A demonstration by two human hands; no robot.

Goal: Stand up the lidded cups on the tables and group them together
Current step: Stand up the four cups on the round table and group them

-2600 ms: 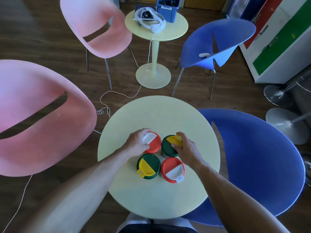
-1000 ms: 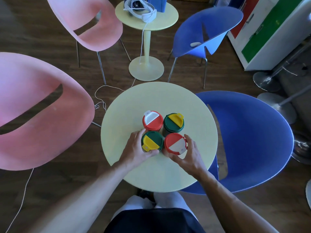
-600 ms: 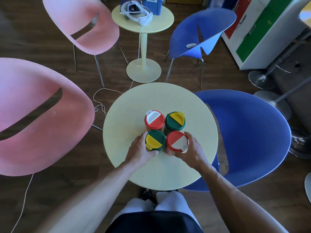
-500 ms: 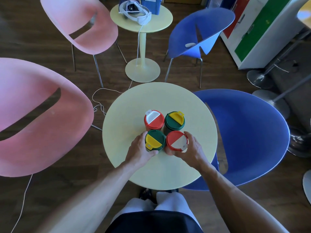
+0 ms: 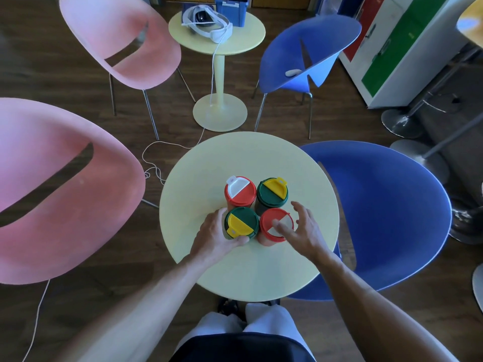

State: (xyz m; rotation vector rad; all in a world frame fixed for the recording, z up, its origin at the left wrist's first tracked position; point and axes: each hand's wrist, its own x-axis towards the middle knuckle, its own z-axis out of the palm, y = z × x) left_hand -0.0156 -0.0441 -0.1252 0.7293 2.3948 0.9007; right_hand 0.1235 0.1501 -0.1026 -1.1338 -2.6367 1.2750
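All four lidded cups (image 5: 256,209) stand upright, bunched mid-worktop (image 5: 308,178), so grouping looks nearly done; left hand (image 5: 215,237) clasps the near-left cup (image 5: 241,222), right hand (image 5: 303,231) hovers, fingers spread, empty

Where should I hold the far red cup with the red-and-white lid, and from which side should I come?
Grip the far red cup with the red-and-white lid around its side wall below the lid, probably from its left or far side. It stands upright; the green-lidded cups press against its right and near sides, while the round yellow table lies bare there.
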